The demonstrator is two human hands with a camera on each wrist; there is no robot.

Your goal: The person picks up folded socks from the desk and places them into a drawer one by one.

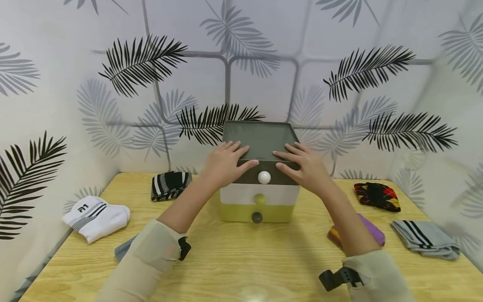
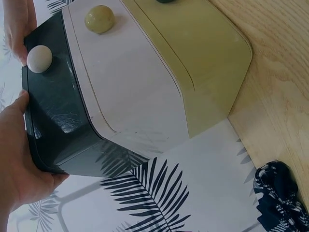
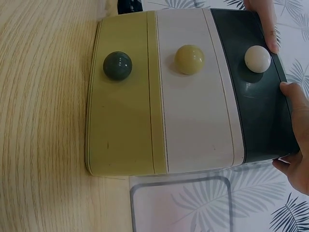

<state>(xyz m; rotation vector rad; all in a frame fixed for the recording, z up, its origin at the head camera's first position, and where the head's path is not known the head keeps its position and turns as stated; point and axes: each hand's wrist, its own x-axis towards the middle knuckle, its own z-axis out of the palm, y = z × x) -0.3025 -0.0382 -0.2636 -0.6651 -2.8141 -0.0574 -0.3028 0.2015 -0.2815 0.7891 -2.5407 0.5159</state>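
Note:
A small three-drawer storage box [image 1: 241, 195] stands at the back middle of the wooden table. Its dark grey top drawer has a white knob [image 1: 264, 177], the white middle one a yellow-green knob [image 1: 260, 199], and the green bottom one a dark grey knob [image 1: 257, 217]. All three drawers look closed. My left hand [image 1: 223, 164] rests on the box's top at the left, fingers spread and thumb along the front edge. Opposite it, my right hand [image 1: 307, 168] touches the top's right side with fingers extended. Both wrist views show the thumbs near the upper front edge.
Left of the box lie a black-and-white folded sock [image 1: 171, 186], white socks [image 1: 97, 218] and a blue-grey cloth item [image 1: 124, 247] partly behind the left arm. To the right are an argyle sock [image 1: 377, 196], a purple-and-yellow one [image 1: 371, 230] and grey striped socks [image 1: 426, 239].

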